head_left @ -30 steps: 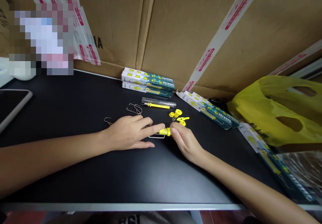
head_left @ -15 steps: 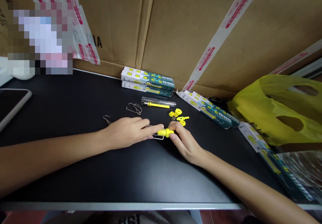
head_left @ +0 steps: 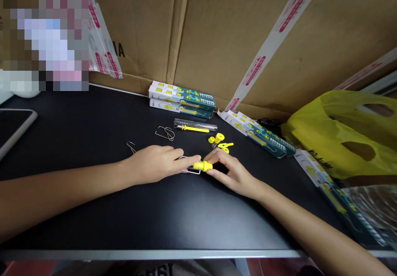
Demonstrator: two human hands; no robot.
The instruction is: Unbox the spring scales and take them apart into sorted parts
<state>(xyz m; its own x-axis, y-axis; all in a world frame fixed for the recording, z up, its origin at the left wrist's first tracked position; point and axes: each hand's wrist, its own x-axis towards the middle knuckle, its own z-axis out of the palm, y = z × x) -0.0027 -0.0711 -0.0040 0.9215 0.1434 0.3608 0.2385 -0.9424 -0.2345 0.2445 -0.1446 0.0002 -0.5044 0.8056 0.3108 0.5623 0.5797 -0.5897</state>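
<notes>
My left hand (head_left: 164, 163) is wrapped round a clear tube with a yellow end piece (head_left: 203, 166) and a bent wire frame (head_left: 195, 172) beside it. The fingers of my right hand (head_left: 229, 170) pinch the end of that yellow piece. Behind my hands lie loose yellow parts (head_left: 219, 138) and a small metal spring (head_left: 214, 145). A clear tube (head_left: 198, 123) lies next to a yellow rod (head_left: 195, 129) with a metal end. Bent wire pieces (head_left: 165, 133) are left of it, and a wire hook (head_left: 131, 147) shows behind my left wrist.
Printed boxes (head_left: 181, 100) are stacked against the cardboard, with more boxes (head_left: 257, 133) running down the right side. A yellow plastic bag (head_left: 341, 131) sits at the right. A phone-like device (head_left: 15, 127) lies at the left edge.
My right hand's fingers have shifted slightly on the yellow end piece, and its thumb and index finger are further apart at the knuckles. The yellow piece has tilted a little.
</notes>
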